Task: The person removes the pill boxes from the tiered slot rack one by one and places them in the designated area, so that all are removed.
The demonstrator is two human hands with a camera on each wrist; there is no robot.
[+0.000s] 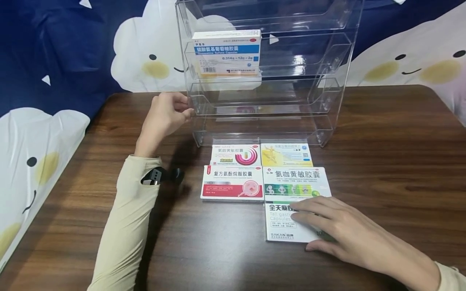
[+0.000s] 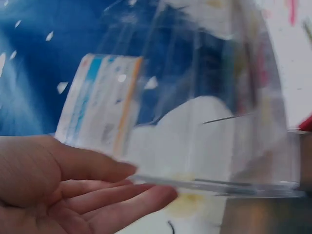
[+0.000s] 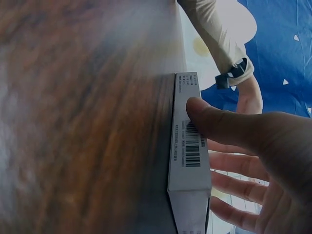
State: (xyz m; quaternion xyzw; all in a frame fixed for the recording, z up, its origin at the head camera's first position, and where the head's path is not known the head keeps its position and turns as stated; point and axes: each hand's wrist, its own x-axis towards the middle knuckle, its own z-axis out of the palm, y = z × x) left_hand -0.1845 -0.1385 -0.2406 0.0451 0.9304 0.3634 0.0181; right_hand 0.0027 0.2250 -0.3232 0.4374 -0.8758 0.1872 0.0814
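My left hand [image 1: 165,115] is at the left side of a clear acrylic rack [image 1: 263,76]. Its thumb and fingers pinch the edge of the rack's side panel, one on each face, as the left wrist view shows. My right hand [image 1: 336,226] rests over a white medicine box [image 1: 278,226] on the table. The fingers lie fairly straight across its top, and the thumb [image 3: 209,117] touches the side with the barcode. Part of the box's print is hidden under the hand.
One blue-and-white medicine box [image 1: 225,54] stands at the left of an upper shelf. Before the rack lie a pink-ringed box [image 1: 233,155], a yellow box [image 1: 285,153], a red-and-white box [image 1: 233,182] and a green-striped box [image 1: 296,182]. A patterned cloth [image 1: 65,52] hangs behind the wooden table [image 1: 393,161].
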